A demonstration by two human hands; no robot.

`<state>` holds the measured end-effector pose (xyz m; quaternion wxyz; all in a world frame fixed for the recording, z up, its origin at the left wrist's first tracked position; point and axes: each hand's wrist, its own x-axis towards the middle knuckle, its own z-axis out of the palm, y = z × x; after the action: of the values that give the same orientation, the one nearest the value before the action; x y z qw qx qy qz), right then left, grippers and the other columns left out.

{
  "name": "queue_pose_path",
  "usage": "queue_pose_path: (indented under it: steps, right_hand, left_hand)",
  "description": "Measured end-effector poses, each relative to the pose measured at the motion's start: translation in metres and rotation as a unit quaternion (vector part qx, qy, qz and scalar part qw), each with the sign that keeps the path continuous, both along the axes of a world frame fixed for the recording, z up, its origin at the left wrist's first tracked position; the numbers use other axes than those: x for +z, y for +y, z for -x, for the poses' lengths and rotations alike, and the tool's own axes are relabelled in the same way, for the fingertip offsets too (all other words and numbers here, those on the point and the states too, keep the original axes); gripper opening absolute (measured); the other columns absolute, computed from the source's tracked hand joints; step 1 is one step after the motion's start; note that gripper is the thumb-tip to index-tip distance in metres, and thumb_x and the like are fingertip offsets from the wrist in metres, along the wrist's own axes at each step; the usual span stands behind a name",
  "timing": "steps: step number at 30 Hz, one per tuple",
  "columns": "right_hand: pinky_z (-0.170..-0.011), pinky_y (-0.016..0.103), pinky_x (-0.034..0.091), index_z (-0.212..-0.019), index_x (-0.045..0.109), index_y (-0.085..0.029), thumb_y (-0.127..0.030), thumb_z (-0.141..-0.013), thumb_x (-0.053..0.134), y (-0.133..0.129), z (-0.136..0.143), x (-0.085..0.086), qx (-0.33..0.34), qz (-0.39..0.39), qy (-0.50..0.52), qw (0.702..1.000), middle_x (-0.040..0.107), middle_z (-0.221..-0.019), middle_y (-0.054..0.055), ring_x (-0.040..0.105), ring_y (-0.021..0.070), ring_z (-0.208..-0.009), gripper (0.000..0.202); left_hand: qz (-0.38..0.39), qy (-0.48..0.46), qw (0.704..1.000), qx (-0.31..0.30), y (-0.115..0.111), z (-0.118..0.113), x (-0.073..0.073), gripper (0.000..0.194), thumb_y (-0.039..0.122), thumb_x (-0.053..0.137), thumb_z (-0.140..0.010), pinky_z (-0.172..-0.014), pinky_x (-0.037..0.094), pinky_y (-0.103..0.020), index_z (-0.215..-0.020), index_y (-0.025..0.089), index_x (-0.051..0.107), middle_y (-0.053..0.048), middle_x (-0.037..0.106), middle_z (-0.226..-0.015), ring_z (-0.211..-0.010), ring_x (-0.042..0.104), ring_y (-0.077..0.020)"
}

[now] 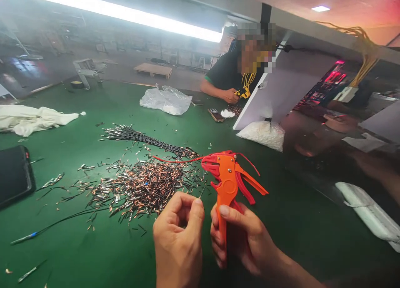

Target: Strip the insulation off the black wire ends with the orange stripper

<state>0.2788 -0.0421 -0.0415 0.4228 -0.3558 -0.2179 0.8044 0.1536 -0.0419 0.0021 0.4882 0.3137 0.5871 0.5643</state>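
Wrapped round the handles of an orange and red wire stripper [227,177], my right hand [239,234] holds it upright, jaws facing left. A thin red strip runs across the head of the tool. Just left of it, my left hand [179,238] is closed in a pinch, thumb against forefinger. A short black wire end [202,193] pokes up from those fingertips, close to the jaws but apart from them. Behind my left hand lies a heap of short stripped wire offcuts [140,188], black with copper ends. A bundle of black wires [150,141] rests beyond the heap.
A dark phone [15,175] and a white cloth [34,117] lie at left. Farther back are a clear plastic bag [166,100] and a keypad phone [215,115]. A filled white bag [262,135] leans by a panel [290,80]. Across the table a co-worker [223,78] holds a yellow tool.
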Motion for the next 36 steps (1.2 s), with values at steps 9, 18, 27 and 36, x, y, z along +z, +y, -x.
queue_pose_path:
  steps: [9, 18, 27, 36]
  right_hand:
    - [-0.033, 0.015, 0.028, -0.070, 0.054, -0.019, -0.048, -0.087, 0.064, 0.006, -0.003, -0.006, 0.034, 0.033, 0.057, 0.997, 0.040, -0.048, -0.010, 0.024, 0.0043, -0.034, 0.036]
    - [-0.064, 0.032, 0.040, -0.091, 0.063, -0.013, -0.031, -0.073, 0.067, 0.000, 0.001, -0.011, 0.056, -0.105, 0.044, 0.992, 0.057, -0.072, 0.003, 0.051, 0.0166, -0.064, 0.027]
    - [-0.075, 0.037, 0.045, -0.091, 0.066, -0.015, -0.024, -0.064, 0.058, -0.005, 0.003, -0.021, 0.051, -0.152, 0.058, 0.985, 0.059, -0.083, 0.007, 0.054, 0.0214, -0.075, 0.030]
    - [-0.079, 0.041, 0.047, -0.096, 0.066, -0.017, -0.023, -0.058, 0.054, 0.009, 0.004, 0.002, 0.046, -0.105, 0.117, 0.987, 0.058, -0.084, 0.006, 0.053, 0.0235, -0.078, 0.040]
  left_hand:
    - [-0.021, 0.071, 0.996, 0.043, -0.001, 0.011, -0.003, 0.022, 0.034, 0.067, -0.074, -0.044, 0.026, -0.020, -0.060, 0.020, 0.058, 0.006, 0.039, -0.052, -0.048, 0.032, -0.0095]
    - [0.043, -0.121, 0.990, -0.049, 0.011, 0.016, -0.004, 0.020, 0.030, 0.070, -0.064, -0.036, 0.021, -0.015, -0.055, 0.018, 0.057, 0.011, 0.032, -0.039, -0.037, 0.024, -0.0037]
    - [0.088, -0.196, 0.974, -0.077, 0.012, 0.011, 0.009, 0.025, 0.032, 0.068, -0.059, -0.031, 0.019, -0.015, -0.047, 0.019, 0.050, 0.010, 0.035, -0.030, -0.027, 0.028, -0.0031]
    - [0.038, -0.133, 0.983, -0.122, 0.003, 0.013, -0.016, 0.023, 0.034, 0.073, -0.071, -0.046, 0.044, -0.020, -0.062, 0.016, 0.064, 0.000, 0.060, -0.052, -0.047, 0.054, -0.0109]
